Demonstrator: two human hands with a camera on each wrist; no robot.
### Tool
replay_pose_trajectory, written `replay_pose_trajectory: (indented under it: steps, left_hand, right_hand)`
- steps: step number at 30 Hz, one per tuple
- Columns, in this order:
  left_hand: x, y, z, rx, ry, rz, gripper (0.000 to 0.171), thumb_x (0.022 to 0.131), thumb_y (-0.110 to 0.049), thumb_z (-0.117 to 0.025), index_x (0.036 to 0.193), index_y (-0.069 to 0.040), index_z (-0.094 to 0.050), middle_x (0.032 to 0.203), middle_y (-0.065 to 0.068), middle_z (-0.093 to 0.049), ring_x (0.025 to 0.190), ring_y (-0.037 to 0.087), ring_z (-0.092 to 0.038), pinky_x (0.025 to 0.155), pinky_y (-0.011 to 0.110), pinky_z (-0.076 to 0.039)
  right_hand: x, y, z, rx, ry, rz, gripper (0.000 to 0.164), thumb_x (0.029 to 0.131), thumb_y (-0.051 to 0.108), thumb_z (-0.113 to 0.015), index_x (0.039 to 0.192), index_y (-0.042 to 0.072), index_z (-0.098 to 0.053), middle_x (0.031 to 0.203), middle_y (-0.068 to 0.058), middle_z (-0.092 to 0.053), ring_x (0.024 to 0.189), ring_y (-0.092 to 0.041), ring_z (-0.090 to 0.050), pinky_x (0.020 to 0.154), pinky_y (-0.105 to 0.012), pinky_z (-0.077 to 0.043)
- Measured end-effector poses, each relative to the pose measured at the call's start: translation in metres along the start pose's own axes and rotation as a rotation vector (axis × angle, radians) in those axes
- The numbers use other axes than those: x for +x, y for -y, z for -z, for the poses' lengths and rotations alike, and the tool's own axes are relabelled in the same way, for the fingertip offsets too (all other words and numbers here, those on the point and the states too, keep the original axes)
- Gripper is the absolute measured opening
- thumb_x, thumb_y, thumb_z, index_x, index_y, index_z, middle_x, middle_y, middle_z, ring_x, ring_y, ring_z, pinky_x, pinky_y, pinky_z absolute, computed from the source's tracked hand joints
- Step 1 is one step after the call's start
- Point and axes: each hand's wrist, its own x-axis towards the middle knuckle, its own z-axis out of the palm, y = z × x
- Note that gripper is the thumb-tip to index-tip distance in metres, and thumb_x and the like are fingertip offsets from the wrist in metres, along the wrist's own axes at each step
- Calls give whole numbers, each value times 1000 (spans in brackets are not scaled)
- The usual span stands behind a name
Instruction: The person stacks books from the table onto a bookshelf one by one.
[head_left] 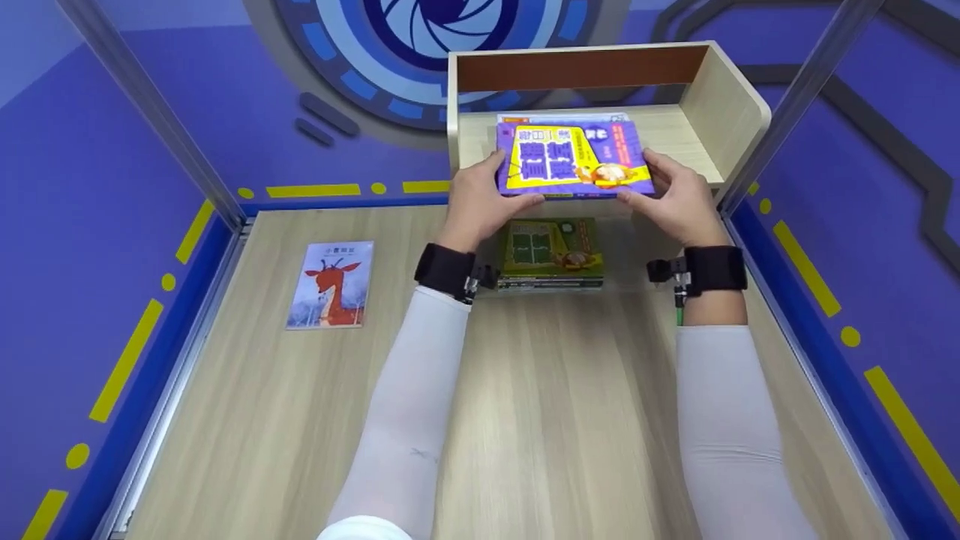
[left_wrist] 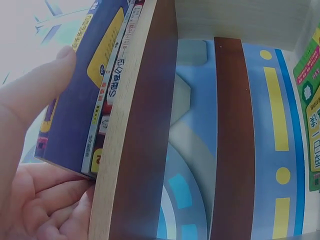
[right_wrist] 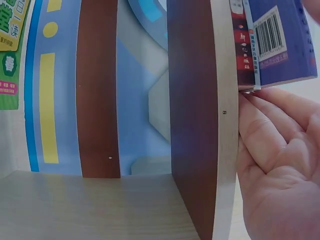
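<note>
A small stack of books with a purple book (head_left: 577, 157) on top is held level at the front edge of the shelf unit's upper board. My left hand (head_left: 480, 199) grips its left end, with the thumb (left_wrist: 62, 65) on the purple book and the fingers below. My right hand (head_left: 681, 199) grips the right end. Thin book spines (left_wrist: 112, 92) show beneath the purple cover in the left wrist view. A barcode (right_wrist: 271, 32) is visible on the purple book in the right wrist view. Below lies a stack topped by a green book (head_left: 551, 251).
The light wooden shelf unit (head_left: 739, 112) stands at the back, with a brown rear strip (head_left: 585, 69). A book with a red deer on its cover (head_left: 330, 285) lies on the table (head_left: 555, 420) at left. Blue patterned walls (head_left: 120, 247) enclose the table.
</note>
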Motion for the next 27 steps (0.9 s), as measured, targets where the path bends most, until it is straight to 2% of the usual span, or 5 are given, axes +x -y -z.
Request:
replay_pose_trajectory:
  steps: [7,15,21,27]
  left_hand:
    - [0,0,-1,5,-53,11,98,67,-70,-66,146,-20,-36,135,-2,-55,109,8,-52,87,21,-43]
    - [0,-3,-4,19,-75,43,94,70,-66,-66,146,-21,-36,139,-3,-51,117,10,-51,94,22,-42]
    - [0,-6,-2,23,-89,35,86,74,-61,-67,144,-20,-39,133,-2,-57,113,12,-54,87,23,-43]
    - [4,-9,-5,62,-97,74,78,79,-58,-62,144,-22,-39,140,-3,-51,125,12,-49,98,23,-40]
  right_hand:
    - [2,4,-4,15,-17,-29,89,75,45,-75,148,21,-29,149,-3,-38,132,-15,-43,104,-30,-39]
    - [1,4,-8,-29,-66,-84,87,73,56,-70,146,26,-34,147,0,-42,130,-14,-47,103,-31,-41]
    - [3,2,-11,-64,-120,-87,82,74,58,-69,144,25,-39,143,-2,-47,126,-14,-50,102,-31,-42]
    - [5,4,-13,-68,-149,-128,74,78,55,-66,142,28,-41,143,-1,-47,126,-13,-50,102,-31,-43]
